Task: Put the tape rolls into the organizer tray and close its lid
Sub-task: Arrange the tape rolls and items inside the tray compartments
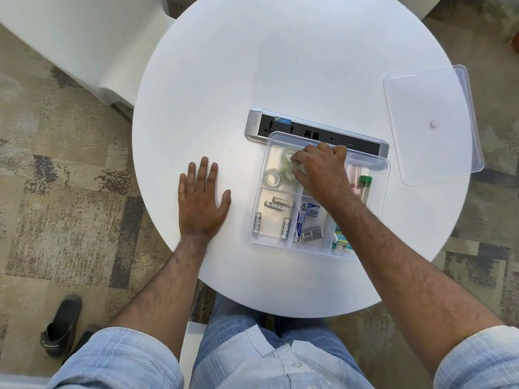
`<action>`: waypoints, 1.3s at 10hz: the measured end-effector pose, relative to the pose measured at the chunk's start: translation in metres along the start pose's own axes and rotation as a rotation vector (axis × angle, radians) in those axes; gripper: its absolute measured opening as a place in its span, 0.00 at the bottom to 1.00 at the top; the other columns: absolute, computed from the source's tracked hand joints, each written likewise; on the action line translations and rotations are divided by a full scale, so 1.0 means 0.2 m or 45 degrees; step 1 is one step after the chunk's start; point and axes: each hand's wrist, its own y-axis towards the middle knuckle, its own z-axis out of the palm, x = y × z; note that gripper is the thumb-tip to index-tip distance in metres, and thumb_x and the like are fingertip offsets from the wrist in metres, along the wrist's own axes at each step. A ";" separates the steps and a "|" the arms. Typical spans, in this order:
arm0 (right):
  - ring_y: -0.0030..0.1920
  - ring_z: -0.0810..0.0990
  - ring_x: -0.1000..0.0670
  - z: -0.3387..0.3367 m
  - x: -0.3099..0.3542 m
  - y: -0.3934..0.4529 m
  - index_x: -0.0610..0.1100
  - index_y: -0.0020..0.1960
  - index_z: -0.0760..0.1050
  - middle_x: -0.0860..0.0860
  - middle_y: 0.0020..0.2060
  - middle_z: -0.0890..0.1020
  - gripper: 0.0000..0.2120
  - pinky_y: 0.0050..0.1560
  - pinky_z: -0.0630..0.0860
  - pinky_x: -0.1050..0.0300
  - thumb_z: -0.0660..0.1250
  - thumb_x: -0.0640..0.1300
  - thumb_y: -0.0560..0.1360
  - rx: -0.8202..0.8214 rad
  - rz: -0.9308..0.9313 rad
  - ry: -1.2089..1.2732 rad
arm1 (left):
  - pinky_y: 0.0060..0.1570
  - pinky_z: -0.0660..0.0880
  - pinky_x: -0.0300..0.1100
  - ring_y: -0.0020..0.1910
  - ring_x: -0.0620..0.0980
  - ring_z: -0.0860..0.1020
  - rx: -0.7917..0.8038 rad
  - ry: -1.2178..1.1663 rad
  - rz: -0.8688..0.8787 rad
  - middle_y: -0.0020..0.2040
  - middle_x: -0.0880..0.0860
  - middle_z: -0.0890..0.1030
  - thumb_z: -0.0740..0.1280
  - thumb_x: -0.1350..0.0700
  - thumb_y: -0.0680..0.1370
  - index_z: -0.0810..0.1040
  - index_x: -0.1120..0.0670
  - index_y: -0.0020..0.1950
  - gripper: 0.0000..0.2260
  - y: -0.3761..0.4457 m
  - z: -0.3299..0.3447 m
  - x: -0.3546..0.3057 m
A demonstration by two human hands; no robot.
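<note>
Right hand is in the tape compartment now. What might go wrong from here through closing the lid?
1. The lid overhangs the table edge; a careless reach may knock it off.
2. The right hand crowds the tape rolls; one left standing proud may block closing.
3. The organizer tray sits partly on the power strip, so pressing down may rock it.

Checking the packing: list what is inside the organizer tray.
The organizer tray holds clear tape rolls, batteries, small boxes and tubes. The right hand covers the middle.
</note>
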 end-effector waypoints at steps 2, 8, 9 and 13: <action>0.51 0.77 0.48 -0.05 -0.02 0.03 0.52 0.56 0.81 0.55 0.50 0.84 0.11 0.55 0.61 0.46 0.67 0.55 0.78 -0.127 0.049 0.095 | 0.83 0.49 0.58 0.85 0.56 0.48 0.019 0.012 -0.003 0.86 0.52 0.52 0.58 0.43 0.84 0.53 0.52 0.85 0.32 0.00 0.00 0.00; 0.55 0.80 0.48 0.03 0.11 0.07 0.51 0.60 0.80 0.53 0.53 0.85 0.15 0.61 0.64 0.43 0.62 0.55 0.80 0.053 -0.072 0.196 | 0.83 0.49 0.57 0.86 0.55 0.48 0.032 0.011 -0.013 0.86 0.51 0.51 0.56 0.44 0.85 0.54 0.51 0.85 0.30 0.00 -0.01 0.00; 0.54 0.80 0.48 0.00 0.07 0.06 0.50 0.58 0.81 0.53 0.52 0.85 0.10 0.60 0.63 0.45 0.63 0.50 0.81 -0.025 -0.021 0.231 | 0.83 0.49 0.57 0.86 0.55 0.48 0.034 0.010 -0.016 0.86 0.51 0.51 0.56 0.44 0.85 0.54 0.51 0.85 0.30 0.00 0.00 0.00; 0.55 0.76 0.45 0.02 0.08 0.05 0.49 0.54 0.73 0.50 0.47 0.83 0.12 0.54 0.61 0.45 0.73 0.45 0.72 0.097 -0.031 0.021 | 0.83 0.49 0.57 0.86 0.55 0.48 0.024 -0.002 -0.014 0.86 0.51 0.52 0.57 0.44 0.85 0.54 0.51 0.85 0.30 0.00 0.00 0.00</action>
